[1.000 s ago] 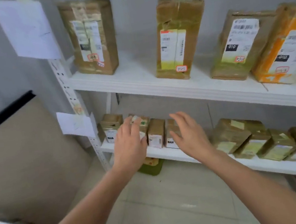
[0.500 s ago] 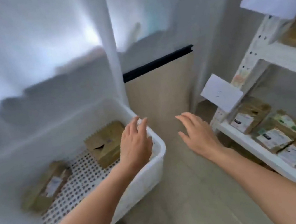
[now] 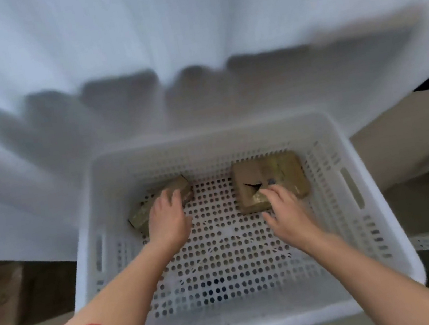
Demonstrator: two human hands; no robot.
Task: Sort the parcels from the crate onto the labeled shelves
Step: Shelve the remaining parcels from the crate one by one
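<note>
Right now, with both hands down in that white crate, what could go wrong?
The larger parcel has a dark slit, seemingly a tear, right by the right hand; fingers could catch it and rip it wider.
The left hand lies on the smaller parcel; lifting one parcel in each hand could mean a weak hold and a drop into the crate.

Perforated white plastic crate (image 3: 359,195), tape-glossy cardboard parcels (image 3: 279,171)

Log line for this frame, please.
stage: pick | left hand on small parcel | right hand at near corner of large parcel | grips unclear | white crate: two parcels inside
</note>
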